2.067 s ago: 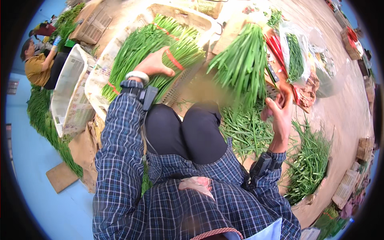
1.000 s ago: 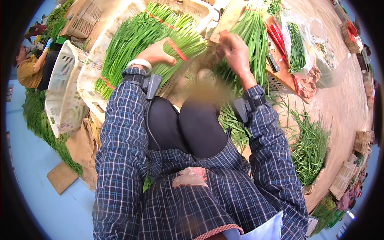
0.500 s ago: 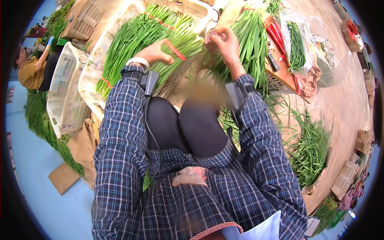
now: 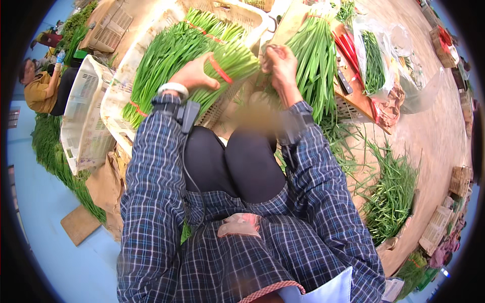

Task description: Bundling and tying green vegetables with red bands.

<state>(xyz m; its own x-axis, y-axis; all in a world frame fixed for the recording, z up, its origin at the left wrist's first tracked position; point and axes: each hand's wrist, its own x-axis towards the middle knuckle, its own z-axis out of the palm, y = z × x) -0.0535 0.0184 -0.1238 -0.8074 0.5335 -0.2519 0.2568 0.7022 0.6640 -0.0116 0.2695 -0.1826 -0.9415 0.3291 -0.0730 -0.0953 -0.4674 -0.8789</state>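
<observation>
A bunch of garlic chives (image 4: 237,59), bound with a red band (image 4: 221,70), lies over the near right part of a white plastic crate (image 4: 112,87). My left hand (image 4: 194,76) is curled round this bunch just left of the band, thumb toward me. At the pale cut ends of the stems is my right hand (image 4: 281,63), its fingers pinched together; what they hold, if anything, is too small to make out. More banded garlic chives (image 4: 166,55) fill the crate. Right of my right hand, another bunch (image 4: 314,55) rests on a wooden board (image 4: 364,103).
On the board are a dark-handled knife (image 4: 345,82), red strips (image 4: 345,48) and a clear plastic bag (image 4: 371,63) of greens. A heap of loose greens (image 4: 391,194) lies on the floor at right. Far left, a person (image 4: 43,91) sits behind another white crate (image 4: 83,121).
My right hand has come slightly down toward me, still pinched near the stem ends. My left hand keeps its hold on the bunch, which has barely shifted.
</observation>
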